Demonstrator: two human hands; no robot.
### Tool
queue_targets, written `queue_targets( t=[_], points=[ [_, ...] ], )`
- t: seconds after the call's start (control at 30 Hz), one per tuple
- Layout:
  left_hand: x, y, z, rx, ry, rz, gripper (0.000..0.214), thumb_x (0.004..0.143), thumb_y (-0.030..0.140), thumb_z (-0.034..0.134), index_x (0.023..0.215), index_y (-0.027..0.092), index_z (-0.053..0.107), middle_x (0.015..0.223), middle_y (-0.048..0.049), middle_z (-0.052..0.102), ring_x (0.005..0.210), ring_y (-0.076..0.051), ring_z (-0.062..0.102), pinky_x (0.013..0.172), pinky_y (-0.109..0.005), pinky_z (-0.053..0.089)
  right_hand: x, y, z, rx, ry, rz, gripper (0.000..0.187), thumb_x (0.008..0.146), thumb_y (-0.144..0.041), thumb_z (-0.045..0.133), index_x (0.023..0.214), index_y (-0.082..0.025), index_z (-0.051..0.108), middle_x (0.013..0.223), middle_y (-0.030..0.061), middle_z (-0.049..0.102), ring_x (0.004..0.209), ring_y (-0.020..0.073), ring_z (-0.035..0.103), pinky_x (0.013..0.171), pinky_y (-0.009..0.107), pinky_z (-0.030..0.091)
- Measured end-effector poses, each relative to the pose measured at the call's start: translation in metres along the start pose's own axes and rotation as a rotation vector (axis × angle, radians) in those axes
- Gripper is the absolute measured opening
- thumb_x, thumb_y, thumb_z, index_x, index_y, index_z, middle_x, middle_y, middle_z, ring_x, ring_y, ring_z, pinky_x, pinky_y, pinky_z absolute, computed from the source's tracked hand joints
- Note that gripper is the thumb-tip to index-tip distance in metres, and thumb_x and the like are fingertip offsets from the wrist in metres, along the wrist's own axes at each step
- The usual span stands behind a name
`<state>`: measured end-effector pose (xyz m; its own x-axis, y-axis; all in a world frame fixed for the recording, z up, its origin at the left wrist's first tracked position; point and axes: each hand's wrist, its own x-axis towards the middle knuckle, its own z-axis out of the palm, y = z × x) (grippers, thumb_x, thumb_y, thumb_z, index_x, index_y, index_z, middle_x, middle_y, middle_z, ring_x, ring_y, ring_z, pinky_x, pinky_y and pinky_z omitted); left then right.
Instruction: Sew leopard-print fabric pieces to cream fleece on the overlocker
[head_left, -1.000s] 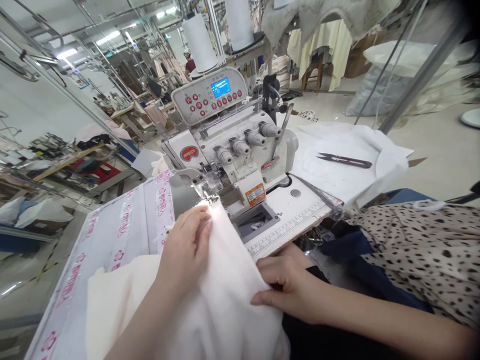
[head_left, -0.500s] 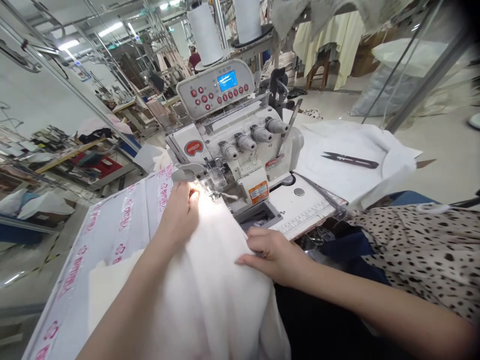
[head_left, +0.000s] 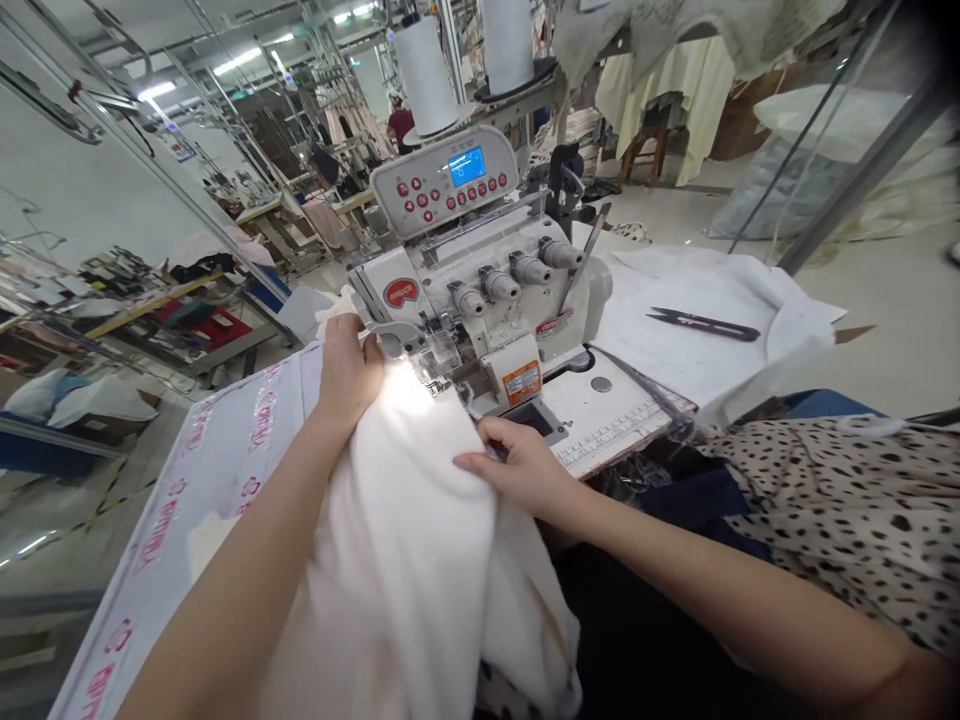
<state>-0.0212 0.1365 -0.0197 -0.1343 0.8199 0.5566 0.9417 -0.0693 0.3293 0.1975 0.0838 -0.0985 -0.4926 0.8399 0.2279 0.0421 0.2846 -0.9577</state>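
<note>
White cloth (head_left: 420,500) at the foot (head_left: 436,388) of the sewing machine (head_left: 517,330), a hand at either side.
Right hand (head_left: 521,465) pinches the cloth's right edge; left hand (head_left: 349,368) is at its far left, grip hidden, cannot tell. Sound handling would likely mean guiding the edge evenly, smoothing folds, no tugging.

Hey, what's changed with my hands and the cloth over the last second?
Your left hand moved forward and left, past the presser foot. Your right hand came forward, shortening the stretch of white cloth before the foot; it's still gripping the edge. The snips and sewing machine stayed put.
</note>
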Motion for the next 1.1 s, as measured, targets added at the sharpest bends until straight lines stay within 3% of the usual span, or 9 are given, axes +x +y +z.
queue_targets(
  t=[0.1, 0.2, 0.33, 0.5, 0.6, 0.7, 0.87, 0.97, 1.1],
  points=[
    [-0.041, 0.01, -0.021, 0.056, 0.005, -0.046, 0.044, 0.08, 0.033, 0.046, 0.119, 0.013, 0.041, 0.121, -0.0149, 0.045, 0.116, -0.025, 0.04, 0.099, -0.04, 0.031, -0.012, 0.006, -0.003, 0.307, -0.052, 0.104, 0.026, 0.072, -0.03, 0.062, 0.087, -0.018, 0.044, 0.07, -0.0042, 0.048, 0.065, 0.0104, 0.048, 0.058, 0.021, 0.037],
    [-0.116, 0.015, -0.042, 0.08, -0.234, -0.279, 0.072, 0.078, 0.046, 0.049, 0.135, 0.014, 0.021, 0.139, -0.016, 0.029, 0.126, -0.03, 0.03, 0.102, -0.048, 0.028, -0.026, 0.014, -0.011, 0.411, -0.155, 0.175, 0.05, 0.069, -0.03, 0.066, 0.111, -0.019, 0.041, 0.086, 0.0007, 0.059, 0.08, 0.0152, 0.056, 0.07, 0.027, 0.045],
    [-0.195, 0.003, -0.059, 0.115, -0.448, -0.346, 0.058, 0.081, 0.042, 0.043, 0.13, 0.014, 0.034, 0.124, -0.0146, 0.05, 0.114, -0.029, 0.046, 0.093, -0.047, 0.038, -0.043, 0.014, -0.007, 0.292, -0.452, 0.279, 0.035, 0.067, -0.033, 0.068, 0.094, -0.014, 0.061, 0.097, 0.0056, 0.064, 0.094, 0.0223, 0.057, 0.085, 0.037, 0.045],
    [-0.167, -0.017, -0.102, 0.247, -0.593, -0.274, 0.033, 0.08, 0.044, 0.039, 0.091, 0.021, 0.06, 0.088, -0.0034, 0.066, 0.085, -0.025, 0.06, 0.073, -0.034, 0.047, -0.061, -0.028, 0.028, 0.613, -0.672, 0.199, 0.039, 0.071, -0.034, 0.065, 0.105, -0.016, 0.061, 0.105, 0.0046, 0.063, 0.098, 0.0181, 0.057, 0.087, 0.031, 0.045],
    [-0.115, -0.023, -0.131, 0.442, -0.445, -0.114, 0.03, 0.082, 0.041, 0.037, 0.09, 0.022, 0.058, 0.087, -0.0016, 0.061, 0.084, -0.024, 0.056, 0.075, -0.037, 0.045, -0.079, -0.039, 0.053, 0.821, -0.864, 0.166, 0.036, 0.069, -0.031, 0.065, 0.102, -0.017, 0.062, 0.096, 0.0015, 0.064, 0.096, 0.0149, 0.057, 0.087, 0.025, 0.044],
    [-0.092, -0.02, -0.137, 0.512, -0.274, -0.041, 0.036, 0.082, 0.04, 0.039, 0.107, 0.017, 0.05, 0.104, -0.0069, 0.053, 0.105, -0.029, 0.046, 0.091, -0.044, 0.036, -0.106, -0.011, 0.07, 0.631, -0.885, 0.191, 0.018, 0.071, -0.021, 0.062, 0.086, -0.012, 0.066, 0.077, -0.0009, 0.063, 0.078, 0.0123, 0.058, 0.075, 0.022, 0.046],
    [-0.16, 0.022, -0.11, 0.321, -0.07, 0.011, 0.031, 0.08, 0.035, 0.048, 0.104, 0.016, 0.046, 0.101, -0.01, 0.052, 0.099, -0.024, 0.048, 0.087, -0.04, 0.041, -0.141, 0.044, 0.061, 0.321, -0.636, 0.204, 0.014, 0.076, -0.02, 0.055, 0.073, -0.011, 0.065, 0.064, -0.003, 0.056, 0.061, 0.0102, 0.049, 0.064, 0.023, 0.043],
    [-0.225, 0.051, -0.093, 0.178, -0.192, 0.095, 0.02, 0.082, 0.026, 0.048, 0.1, 0.018, 0.046, 0.084, -0.0054, 0.052, 0.079, -0.017, 0.052, 0.071, -0.03, 0.047, -0.149, 0.048, 0.044, 0.292, -0.582, 0.233, 0.019, 0.078, -0.028, 0.054, 0.074, -0.012, 0.064, 0.061, -0.0029, 0.054, 0.058, 0.0104, 0.047, 0.058, 0.022, 0.041],
    [-0.263, 0.045, -0.085, 0.371, -0.179, 0.124, 0.051, 0.08, 0.029, 0.051, 0.125, 0.013, 0.033, 0.116, -0.0162, 0.046, 0.112, -0.028, 0.042, 0.093, -0.045, 0.037, -0.153, 0.045, 0.039, 0.264, -0.554, 0.239, 0.024, 0.077, -0.034, 0.056, 0.071, -0.013, 0.063, 0.062, -0.0018, 0.055, 0.06, 0.0119, 0.047, 0.059, 0.023, 0.042]
  ],
)
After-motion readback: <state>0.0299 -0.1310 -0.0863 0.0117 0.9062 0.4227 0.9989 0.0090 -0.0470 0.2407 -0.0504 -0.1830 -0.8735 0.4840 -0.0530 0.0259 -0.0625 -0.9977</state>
